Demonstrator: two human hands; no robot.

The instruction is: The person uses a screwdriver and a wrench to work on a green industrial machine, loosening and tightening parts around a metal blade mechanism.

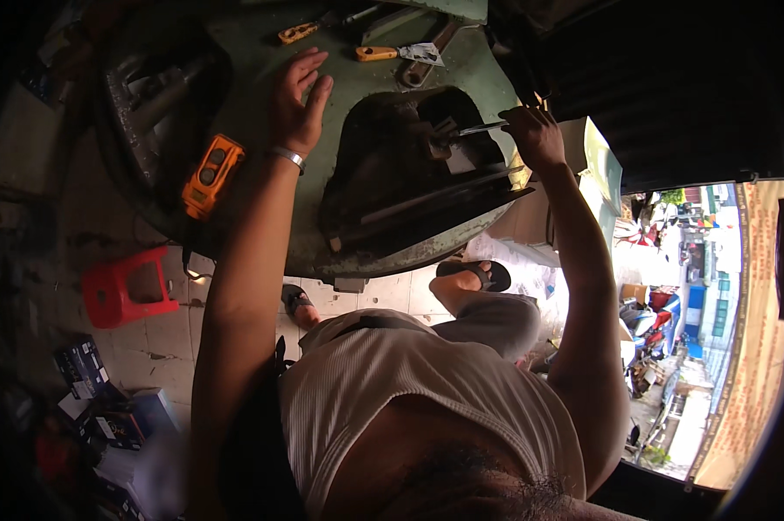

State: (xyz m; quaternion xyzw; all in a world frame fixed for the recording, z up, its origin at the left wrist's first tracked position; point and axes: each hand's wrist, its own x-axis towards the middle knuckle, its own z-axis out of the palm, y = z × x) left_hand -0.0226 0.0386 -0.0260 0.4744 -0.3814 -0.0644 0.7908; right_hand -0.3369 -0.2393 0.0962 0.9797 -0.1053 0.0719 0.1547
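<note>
Head view: orange pendant controller (212, 174) beside left hand (298, 102).

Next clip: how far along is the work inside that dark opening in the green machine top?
Done: tools are laid out, including two orange-handled tools and a wrench on the green machine top. In hand: the right hand holds a thin metal tool pointed into the dark opening; the left hand rests flat on the top. Left: cannot tell; the recess is too dark.
</note>
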